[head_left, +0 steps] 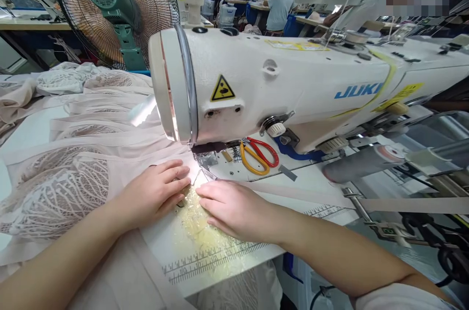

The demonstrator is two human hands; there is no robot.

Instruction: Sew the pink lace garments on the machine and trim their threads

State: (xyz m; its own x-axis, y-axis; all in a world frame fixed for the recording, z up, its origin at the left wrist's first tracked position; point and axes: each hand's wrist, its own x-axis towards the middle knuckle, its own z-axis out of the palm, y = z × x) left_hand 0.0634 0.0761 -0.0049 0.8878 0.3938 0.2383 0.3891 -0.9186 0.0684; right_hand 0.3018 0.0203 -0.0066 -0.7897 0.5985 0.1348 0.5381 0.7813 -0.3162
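Observation:
My left hand (159, 195) lies on pale pink fabric (141, 151) just left of the needle area, fingers stretched and slightly apart, the thumb hidden. My right hand (234, 207) rests on the machine table close to the presser foot (200, 161). Its fingers are bent and pressed together, and whatever is under their tips is hidden. Both hands sit in front of the lit head of a white sewing machine (227, 85). A pale strip (304, 193) runs from the right toward the needle, behind my right hand. Left of my left hand spreads a garment piece with lace (73, 188).
Snips with red and yellow handles (256, 158) lie on the machine bed. A printed ruler (216, 256) runs along the table's front edge. More lace pieces (66, 77) are heaped at the left, near a large fan (117, 11). Behind, a person in light blue (279, 9) sits among other machines.

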